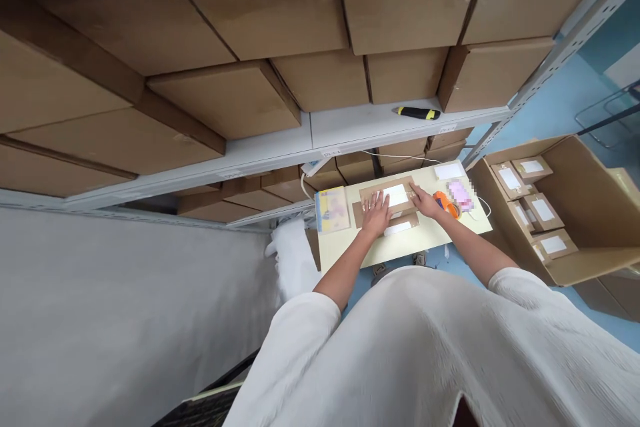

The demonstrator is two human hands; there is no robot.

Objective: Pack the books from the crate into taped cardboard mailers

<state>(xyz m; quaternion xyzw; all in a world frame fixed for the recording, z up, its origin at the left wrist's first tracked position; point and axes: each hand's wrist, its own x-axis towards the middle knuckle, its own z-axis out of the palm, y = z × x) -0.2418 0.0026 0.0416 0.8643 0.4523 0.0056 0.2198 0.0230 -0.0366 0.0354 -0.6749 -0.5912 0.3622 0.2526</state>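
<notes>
A small flat cardboard box (406, 184) lies on the cream-coloured table, with a white label (397, 195) on its top. My left hand (376, 215) rests flat over the box and the label's left end, its fingers spread. At the box's right end, my right hand (425, 202) touches the edge with fingers stretched out. Closer to my body lies another piece of cardboard packaging with a white label (398, 229); whether it is a separate box I cannot tell. An orange tape dispenser (447, 204) sits just right of my right hand.
A large open carton (595, 213) on the right holds several small labelled boxes. Shelves of cardboard boxes (320, 80) rise ahead, with a black-and-yellow utility knife (417, 113) on one ledge. A picture card (333, 209) and a stack of white labels (449, 171) lie on the table (345, 247).
</notes>
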